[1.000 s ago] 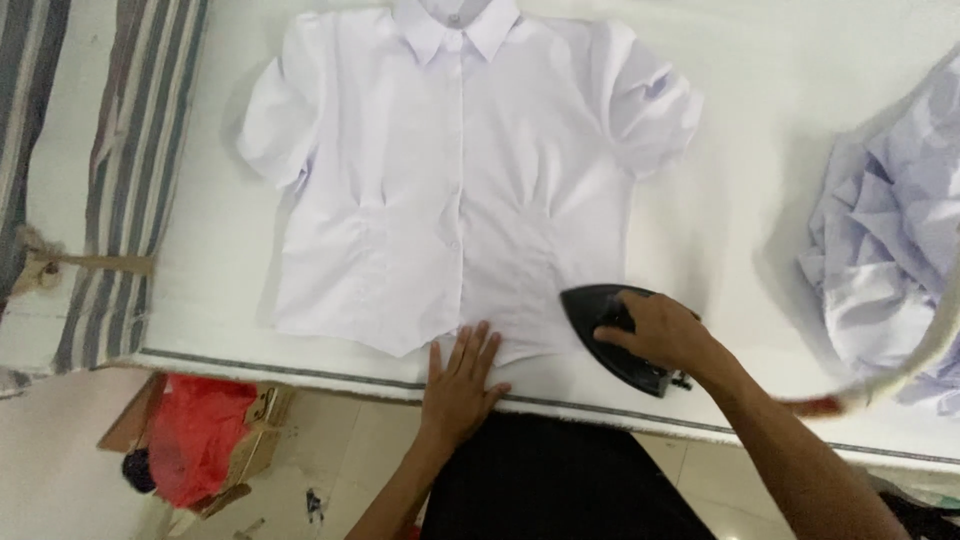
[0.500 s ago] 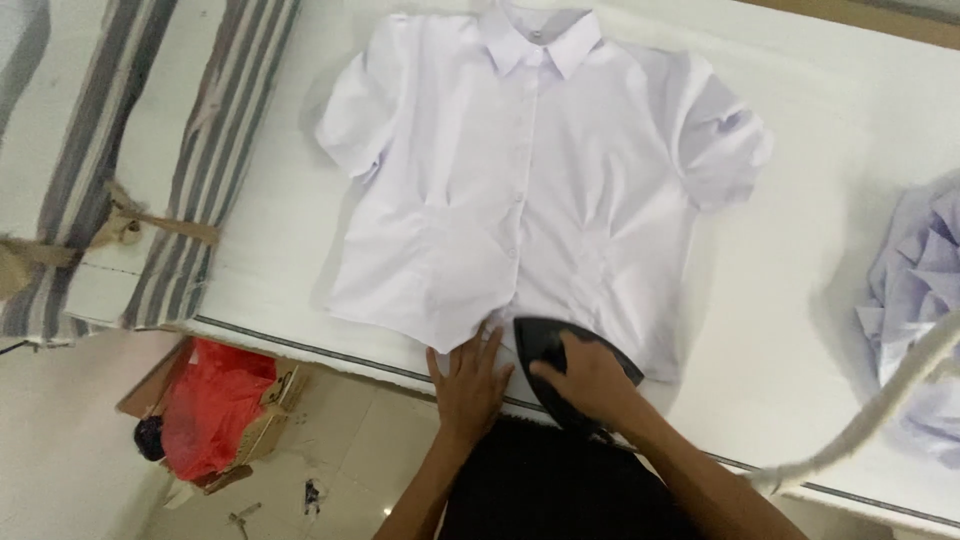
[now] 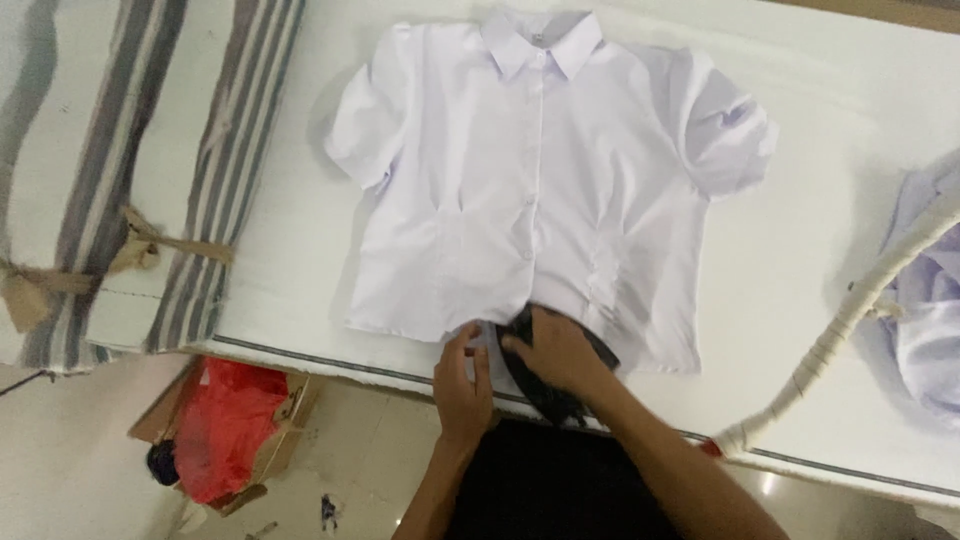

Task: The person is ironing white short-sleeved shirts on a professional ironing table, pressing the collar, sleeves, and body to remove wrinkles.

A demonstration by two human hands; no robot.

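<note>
A white padded ironing table [image 3: 300, 250] is carrying a white short-sleeved shirt [image 3: 540, 190], lying flat, collar far. A black iron [image 3: 560, 385] is sitting on its near hem, more pale garments [image 3: 930, 320] lying at the right.

Smooth white cloth shirt [image 3: 540, 190], matt black iron [image 3: 545, 385], cloth-wrapped cord [image 3: 850, 310].
</note>
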